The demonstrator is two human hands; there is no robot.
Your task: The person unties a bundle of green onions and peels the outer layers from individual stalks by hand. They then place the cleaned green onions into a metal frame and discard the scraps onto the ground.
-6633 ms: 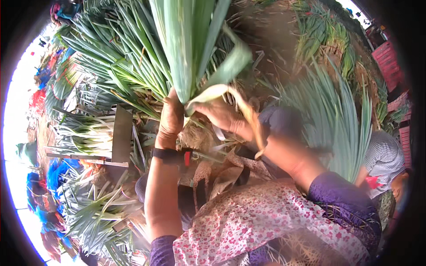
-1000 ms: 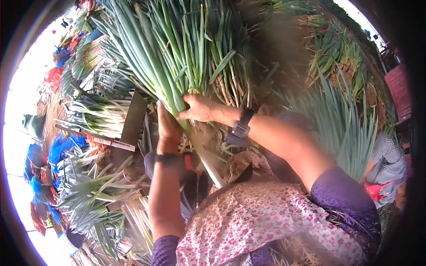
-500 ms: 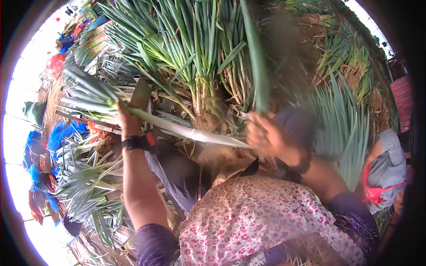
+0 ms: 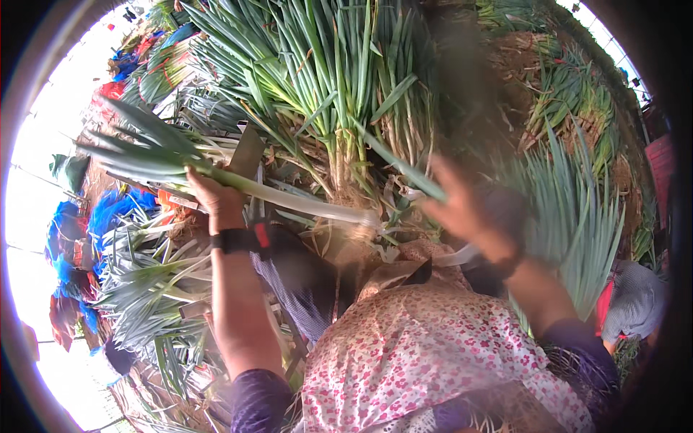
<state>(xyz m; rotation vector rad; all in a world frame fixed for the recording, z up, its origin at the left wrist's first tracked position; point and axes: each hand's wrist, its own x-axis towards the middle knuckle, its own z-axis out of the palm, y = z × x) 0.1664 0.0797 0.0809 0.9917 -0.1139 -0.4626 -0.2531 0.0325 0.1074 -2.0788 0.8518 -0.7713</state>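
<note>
My left hand [image 4: 216,198] is closed round a long green onion [image 4: 303,206] where its white stalk meets the leaves. Those leaves fan out to the left, and the rooty end points right, above my lap. To the right of the roots, my right hand [image 4: 462,206] is blurred, its fingers spread apart. A loose green leaf [image 4: 401,164] slants in the air with its lower end beside those fingers; it looks free of them, though the blur hides any contact. A big upright bunch of green onions [image 4: 339,94] stands just beyond both hands.
Green onions [image 4: 144,296] are heaped left of my left forearm, near a metal bracket [image 4: 247,151]. More long leaves [image 4: 570,216] rise by my right arm. A floral apron [image 4: 426,339] covers my lap. Another person's sleeve [image 4: 635,299] shows at far right.
My right hand has moved slightly right and up, away from the onion's root end, and its fingers have spread. The leaf at that hand has tipped over to the left.
</note>
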